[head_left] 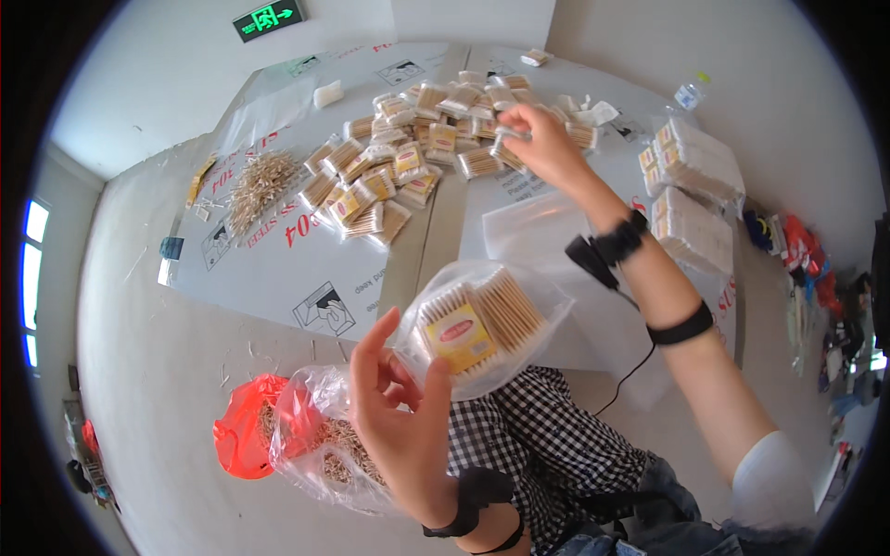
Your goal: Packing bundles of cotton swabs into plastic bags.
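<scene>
My left hand (400,408) pinches clear bag (482,324) of cotton swabs; my right hand (542,141) at 12 o'clock grips packet (508,148) — mostly hidden — from pile (408,157).

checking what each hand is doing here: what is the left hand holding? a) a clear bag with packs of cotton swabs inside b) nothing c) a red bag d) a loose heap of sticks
a: the left hand grips a clear bag with yellow-labelled packs of cotton swabs inside, while the right hand reaches into the pile of swab packs on the sheet.
</scene>
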Demonstrator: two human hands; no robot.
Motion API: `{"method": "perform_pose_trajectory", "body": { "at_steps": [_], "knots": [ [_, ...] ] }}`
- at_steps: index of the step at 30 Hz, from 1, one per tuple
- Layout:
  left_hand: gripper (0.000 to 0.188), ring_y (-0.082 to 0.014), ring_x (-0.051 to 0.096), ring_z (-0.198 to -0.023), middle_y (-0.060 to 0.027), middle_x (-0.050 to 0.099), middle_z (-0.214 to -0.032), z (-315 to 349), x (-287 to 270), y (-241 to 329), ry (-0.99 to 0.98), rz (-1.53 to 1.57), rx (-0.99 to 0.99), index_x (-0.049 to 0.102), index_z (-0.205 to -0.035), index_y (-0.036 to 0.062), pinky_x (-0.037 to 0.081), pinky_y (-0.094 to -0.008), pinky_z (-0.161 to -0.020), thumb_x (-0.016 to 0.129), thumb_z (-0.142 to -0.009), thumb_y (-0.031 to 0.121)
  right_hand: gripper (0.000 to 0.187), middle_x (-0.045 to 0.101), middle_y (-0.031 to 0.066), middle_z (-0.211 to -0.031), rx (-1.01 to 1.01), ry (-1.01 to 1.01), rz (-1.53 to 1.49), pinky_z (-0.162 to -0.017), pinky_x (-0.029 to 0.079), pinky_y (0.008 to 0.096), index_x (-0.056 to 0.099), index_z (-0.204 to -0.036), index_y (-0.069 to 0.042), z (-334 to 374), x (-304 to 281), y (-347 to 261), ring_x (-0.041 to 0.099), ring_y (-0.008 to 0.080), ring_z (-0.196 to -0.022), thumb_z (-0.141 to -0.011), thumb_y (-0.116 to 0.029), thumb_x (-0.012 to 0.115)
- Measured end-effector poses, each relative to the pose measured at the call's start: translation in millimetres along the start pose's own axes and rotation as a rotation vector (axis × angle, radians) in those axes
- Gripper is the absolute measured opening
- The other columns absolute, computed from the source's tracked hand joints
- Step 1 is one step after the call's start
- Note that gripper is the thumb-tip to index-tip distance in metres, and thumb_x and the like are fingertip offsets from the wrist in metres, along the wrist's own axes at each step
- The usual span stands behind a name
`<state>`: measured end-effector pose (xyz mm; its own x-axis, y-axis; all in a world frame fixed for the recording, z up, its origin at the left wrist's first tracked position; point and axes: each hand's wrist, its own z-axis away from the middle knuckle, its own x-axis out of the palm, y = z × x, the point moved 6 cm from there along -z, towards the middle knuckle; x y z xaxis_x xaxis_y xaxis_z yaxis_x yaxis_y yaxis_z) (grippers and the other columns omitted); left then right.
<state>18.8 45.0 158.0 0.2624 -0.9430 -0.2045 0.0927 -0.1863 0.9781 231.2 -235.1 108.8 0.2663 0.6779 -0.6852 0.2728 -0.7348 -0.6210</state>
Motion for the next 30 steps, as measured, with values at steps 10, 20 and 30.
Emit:
{"method": "perform_pose_trajectory", "body": {
  "at_steps": [10,20,30],
  "knots": [
    [0.063,-0.0139,0.045,-0.077,-0.0024,0.049,-0.091,1.4,21.0,16.4,0.142,-0.312,0.077,0.061,-0.124,0.0054,0.042,-0.0277,-0.068,0.086,-0.067,0.013,0.039,0.063,0.0189,-0.101,-0.001,-0.101,0.603,-0.081,0.051,0.0448,0.048,-0.099,-0.002,11.9,57.2,85.6,0.063,0.0368,-0.095,-0.079,-0.022,0.074],
    [0.078,-0.0319,0.055,-0.116,-0.0146,0.047,-0.131,0.8,24.8,-0.5,0.187,-0.439,0.161,0.047,-0.137,0.0077,0.050,-0.0399,-0.091,0.085,-0.070,0.022,0.025,0.061,0.0027,-0.077,0.177,-0.426,-0.596,-0.064,0.050,0.0273,0.050,-0.097,-0.005,130.5,-65.8,-159.7,0.065,0.0136,-0.072,-0.086,-0.017,0.070],
    [0.065,-0.0356,0.048,-0.122,-0.0149,0.047,-0.135,17.3,41.4,12.3,0.259,-0.406,0.341,0.051,-0.135,0.0088,0.044,-0.0438,-0.099,0.076,-0.076,0.007,0.024,0.051,0.0057,-0.086,-0.499,0.019,0.501,-0.048,0.046,0.0282,0.053,-0.090,-0.008,150.8,-33.6,-205.1,0.063,0.0148,-0.073,-0.072,-0.013,0.069]
  ]
}}
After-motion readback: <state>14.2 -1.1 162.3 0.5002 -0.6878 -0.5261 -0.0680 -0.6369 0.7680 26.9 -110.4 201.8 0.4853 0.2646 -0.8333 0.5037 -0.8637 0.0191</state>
